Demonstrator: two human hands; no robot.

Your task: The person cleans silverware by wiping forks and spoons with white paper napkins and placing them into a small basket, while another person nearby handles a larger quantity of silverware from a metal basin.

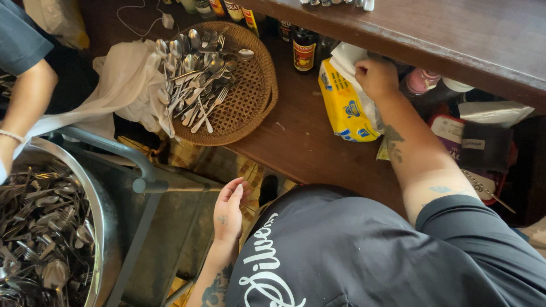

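One head cam only, so no 2nd view and no overlap. Looks steeply down over the wearer's dark shirt [352,250], close in. Brown counter [296,136] runs 11 to 3 o'clock, wicker basket [250,96] approx 11, steel bowl [102,210] cut off at 8. Right hand [375,77] at 1, left hand [228,210] near 7, both within arm's reach.

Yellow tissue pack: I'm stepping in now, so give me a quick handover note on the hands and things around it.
Right hand pinches white tissue at the top of the yellow tissue pack, which stands on the wooden counter under the shelf.
Left hand hangs open and empty, low by the body.
Wicker basket holds spoons and forks, beside a white cloth.
Metal basin holds more cutlery.
Another person's arm is at far left.
No tissue is pulled free yet.
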